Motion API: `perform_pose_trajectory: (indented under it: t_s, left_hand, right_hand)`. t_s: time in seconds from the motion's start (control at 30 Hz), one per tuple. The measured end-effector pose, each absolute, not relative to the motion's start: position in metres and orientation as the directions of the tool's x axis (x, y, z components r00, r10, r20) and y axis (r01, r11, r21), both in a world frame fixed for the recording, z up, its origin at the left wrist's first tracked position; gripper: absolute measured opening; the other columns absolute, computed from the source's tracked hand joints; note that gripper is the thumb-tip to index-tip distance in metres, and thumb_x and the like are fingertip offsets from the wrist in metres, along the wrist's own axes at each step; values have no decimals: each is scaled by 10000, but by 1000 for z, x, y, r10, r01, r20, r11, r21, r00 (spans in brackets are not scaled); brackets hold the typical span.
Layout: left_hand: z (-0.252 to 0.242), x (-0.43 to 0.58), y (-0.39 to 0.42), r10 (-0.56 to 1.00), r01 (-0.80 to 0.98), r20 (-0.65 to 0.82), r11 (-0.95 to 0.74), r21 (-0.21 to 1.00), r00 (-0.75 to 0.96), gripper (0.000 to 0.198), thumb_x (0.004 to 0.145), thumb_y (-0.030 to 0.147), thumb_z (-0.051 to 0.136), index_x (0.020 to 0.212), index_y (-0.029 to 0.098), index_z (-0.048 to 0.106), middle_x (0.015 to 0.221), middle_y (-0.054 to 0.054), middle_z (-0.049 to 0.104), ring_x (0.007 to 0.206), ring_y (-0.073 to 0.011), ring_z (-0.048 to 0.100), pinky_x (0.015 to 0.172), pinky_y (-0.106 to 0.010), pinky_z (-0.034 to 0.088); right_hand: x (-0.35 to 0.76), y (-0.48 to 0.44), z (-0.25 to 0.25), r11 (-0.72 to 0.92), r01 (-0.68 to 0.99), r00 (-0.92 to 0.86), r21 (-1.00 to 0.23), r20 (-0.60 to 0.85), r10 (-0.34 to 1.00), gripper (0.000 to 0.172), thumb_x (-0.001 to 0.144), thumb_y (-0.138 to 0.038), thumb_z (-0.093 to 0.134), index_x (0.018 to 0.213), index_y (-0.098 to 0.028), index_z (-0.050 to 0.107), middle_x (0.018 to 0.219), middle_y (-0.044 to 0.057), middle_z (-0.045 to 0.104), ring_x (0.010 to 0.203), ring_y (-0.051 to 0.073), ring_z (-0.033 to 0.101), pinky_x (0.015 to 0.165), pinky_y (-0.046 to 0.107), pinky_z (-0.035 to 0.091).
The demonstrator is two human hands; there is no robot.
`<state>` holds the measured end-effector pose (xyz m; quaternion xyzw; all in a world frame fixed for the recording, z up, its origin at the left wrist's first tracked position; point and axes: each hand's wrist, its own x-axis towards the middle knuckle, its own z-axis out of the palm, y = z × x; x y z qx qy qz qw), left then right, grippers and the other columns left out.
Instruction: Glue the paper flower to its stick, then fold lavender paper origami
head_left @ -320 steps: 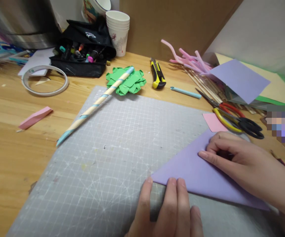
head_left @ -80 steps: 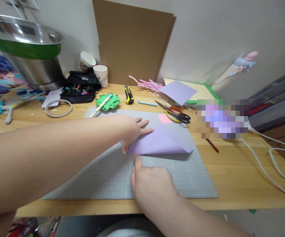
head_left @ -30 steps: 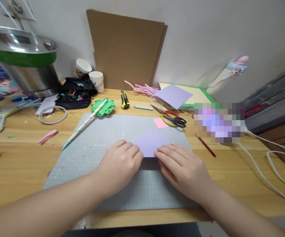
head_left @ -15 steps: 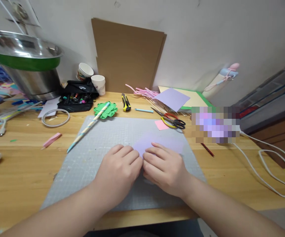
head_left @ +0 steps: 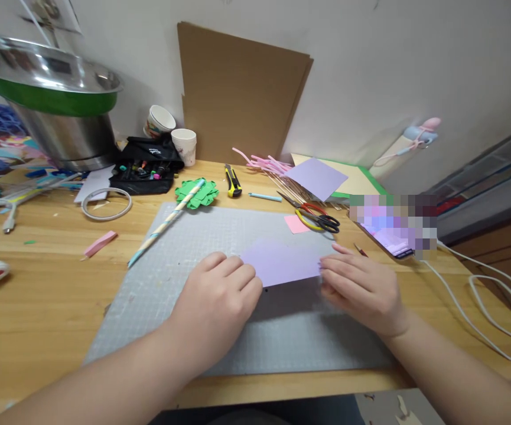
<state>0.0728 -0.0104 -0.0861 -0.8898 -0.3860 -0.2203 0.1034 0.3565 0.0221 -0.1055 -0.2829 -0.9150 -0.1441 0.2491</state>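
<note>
A folded lilac paper (head_left: pixel 282 261) lies on the grey cutting mat (head_left: pixel 184 248). My left hand (head_left: pixel 217 301) rests on the paper's left end with its fingers curled down onto it. At the paper's right end sits my right hand (head_left: pixel 361 289), fingertips pressed together on that edge. Both hands pin the paper flat to the mat.
Scissors (head_left: pixel 319 218), a pink note (head_left: pixel 296 224), a yellow utility knife (head_left: pixel 233 180), a green paper flower on a striped stick (head_left: pixel 195 193), a tape ring (head_left: pixel 106 203), a black marker case (head_left: pixel 145 171), paper cups (head_left: pixel 184 146), a metal pot (head_left: pixel 55 112), cardboard (head_left: pixel 241 94) and white cables (head_left: pixel 481 295) surround the mat.
My right hand has slid from the paper's left part to its right end along the fold. The left hand stays pressing the left end.
</note>
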Motion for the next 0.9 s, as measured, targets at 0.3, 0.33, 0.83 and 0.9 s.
perform_pose_trajectory:
  t_s: [0.3, 0.33, 0.83, 0.9]
  left_hand:
    - [-94, 73, -5, 702, 794, 469, -608, 3, 536, 245, 841, 100, 532, 615, 193, 529, 626, 4, 547, 615, -173, 501, 599, -326, 356]
    - [-94, 73, -4, 704, 795, 464, -607, 2, 537, 243, 849, 110, 531, 622, 194, 530, 633, 3, 550, 622, -175, 504, 605, -328, 359]
    - [-104, 81, 1, 717, 769, 441, -633, 90, 540, 184, 888, 150, 471, 730, 189, 557, 729, -8, 569, 698, -190, 505, 660, -341, 385]
    - [-104, 82, 1, 710, 768, 449, -636, 78, 542, 171, 869, 138, 484, 724, 193, 557, 712, -2, 555, 682, -187, 492, 647, -338, 379]
  right_hand:
    - [345, 22, -100, 653, 754, -438, -65, 692, 574, 191, 782, -81, 560, 921, -209, 590, 971, 71, 681, 938, 193, 650, 847, 369, 540]
    - [328, 20, -95, 710, 699, -488, -83, 670, 559, 216, 782, -101, 574, 974, -196, 594, 1045, 95, 671, 1003, 212, 630, 908, 407, 512]
    - [260, 20, -115, 777, 589, -624, -223, 486, 612, 191, 900, -123, 464, 904, -162, 651, 859, 40, 693, 836, 143, 616, 1062, 404, 347]
    - [261, 20, -114, 790, 567, -643, -234, 473, 602, 200, 898, -112, 456, 944, -159, 646, 914, 45, 700, 878, 145, 622, 1069, 406, 340]
